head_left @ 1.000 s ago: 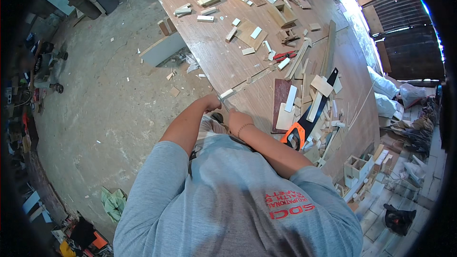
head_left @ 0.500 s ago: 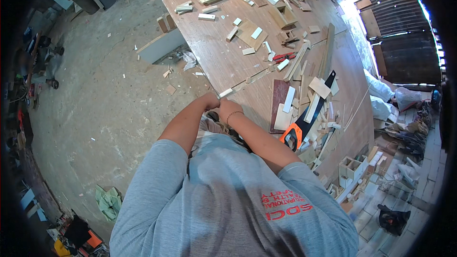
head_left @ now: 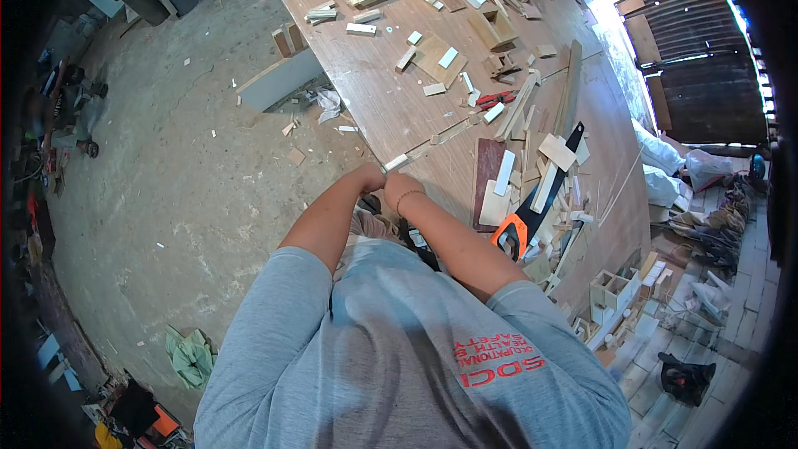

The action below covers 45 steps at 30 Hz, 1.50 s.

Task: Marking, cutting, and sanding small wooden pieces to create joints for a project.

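At the near corner of the wooden tabletop [head_left: 370,100], my left hand [head_left: 371,177] and my right hand [head_left: 402,188] are together, both with fingers closed. A short pale strip of wood [head_left: 397,162] sticks out from between them over the table's edge. My fingers are curled round its near end, which they hide. A beaded bracelet circles my right wrist. Past the strip, a narrow groove [head_left: 453,130] with small wood bits runs across the tabletop.
Right of my hands lie a handsaw [head_left: 532,208] with an orange handle, a dark red board [head_left: 489,173] and several wood offcuts. Red-handled pliers [head_left: 496,99] and a wooden box [head_left: 494,29] are farther back. A panel [head_left: 281,81] stands on the floor left of the table.
The view has shifted very slightly. Both hands stay together at the table corner on the strip, with hardly any movement visible.
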Motion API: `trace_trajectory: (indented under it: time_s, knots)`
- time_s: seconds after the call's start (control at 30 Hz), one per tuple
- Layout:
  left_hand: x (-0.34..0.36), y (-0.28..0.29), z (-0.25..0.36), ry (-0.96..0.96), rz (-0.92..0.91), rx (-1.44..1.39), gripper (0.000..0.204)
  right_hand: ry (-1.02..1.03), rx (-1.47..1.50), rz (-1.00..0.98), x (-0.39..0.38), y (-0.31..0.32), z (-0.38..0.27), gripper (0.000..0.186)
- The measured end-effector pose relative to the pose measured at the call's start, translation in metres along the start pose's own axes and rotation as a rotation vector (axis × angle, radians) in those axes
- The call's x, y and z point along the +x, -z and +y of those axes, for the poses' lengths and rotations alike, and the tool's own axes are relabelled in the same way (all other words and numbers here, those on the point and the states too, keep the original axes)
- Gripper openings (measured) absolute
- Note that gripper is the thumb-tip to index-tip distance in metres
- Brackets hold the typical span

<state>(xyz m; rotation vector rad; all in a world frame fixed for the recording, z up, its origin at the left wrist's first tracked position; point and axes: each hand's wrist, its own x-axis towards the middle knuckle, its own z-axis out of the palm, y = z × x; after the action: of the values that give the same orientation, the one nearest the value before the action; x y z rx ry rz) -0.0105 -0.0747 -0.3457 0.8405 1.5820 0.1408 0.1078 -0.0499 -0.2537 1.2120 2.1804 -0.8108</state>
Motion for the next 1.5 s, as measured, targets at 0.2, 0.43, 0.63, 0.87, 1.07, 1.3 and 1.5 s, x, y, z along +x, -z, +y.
trace_trajectory:
  time_s: [0.2,0.43,0.63,0.87,1.07,1.3,1.5]
  knots:
    - [0.003,0.001,-0.010,-0.024,-0.047,0.020,0.029,-0.025,0.009,0.028,-0.023,-0.003,-0.001,0.025]
    - [0.016,-0.002,-0.011,-0.018,-0.042,0.064,0.029,-0.002,0.056,0.080,-0.002,-0.008,0.003,0.023]
    - [0.019,-0.001,-0.012,-0.041,-0.079,0.140,0.026,-0.052,0.058,0.038,-0.030,-0.011,0.015,0.025]
    - [0.013,-0.001,-0.008,0.035,-0.083,-0.060,0.024,0.004,0.070,0.098,-0.022,-0.007,0.009,0.028]
    - [0.020,0.003,-0.018,0.020,-0.105,0.043,0.033,-0.033,0.017,0.014,-0.029,-0.005,0.008,0.028]
    - [0.009,-0.001,-0.004,0.031,-0.074,-0.078,0.028,0.004,-0.022,-0.013,-0.027,0.011,0.004,0.028]
    - [0.028,-0.004,-0.024,-0.060,-0.082,0.193,0.042,-0.027,-0.029,-0.021,-0.027,-0.001,0.005,0.028]
